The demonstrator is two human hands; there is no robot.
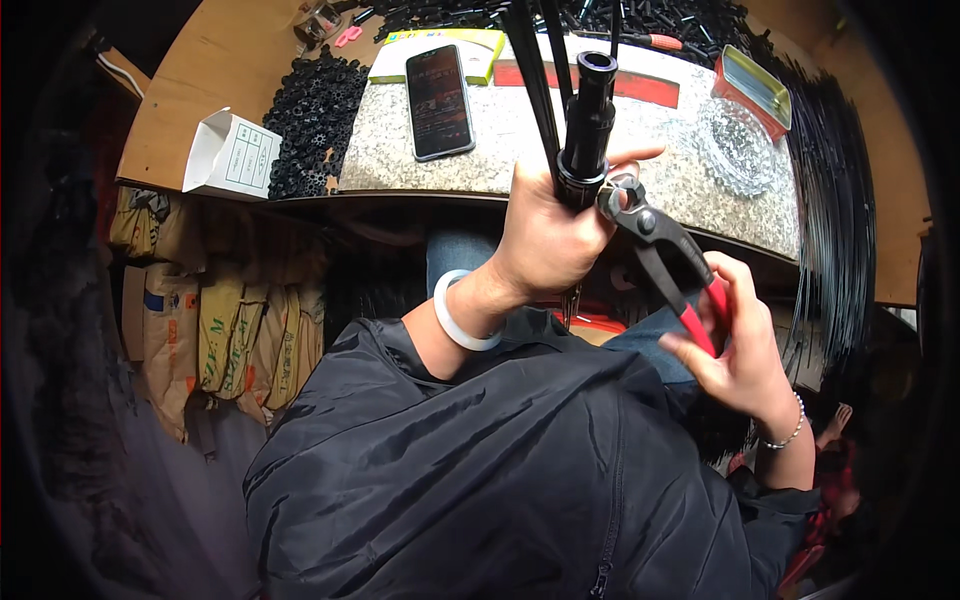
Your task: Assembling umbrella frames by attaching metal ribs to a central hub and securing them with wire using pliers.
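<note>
My left hand [553,240] is closed round the lower part of a black umbrella frame [588,130], a stepped tube with an open end. Long dark ribs rise from it past the top edge of the picture. One finger of that hand sticks out behind the tube. My right hand [745,350] grips the red handles of a pair of end-cutting pincers [660,235]. Their dark metal jaws are at the collar of the frame, close by my left thumb; what lies between the jaws is too small to make out.
A phone [438,105] lies on the speckled board [385,165], near a yellow-green box [490,45]. Small black parts [318,120] are heaped to the left, beside a white carton [235,155]. A glass dish [735,150], an orange tin [755,90] and thin black rods [835,220] are at the right.
</note>
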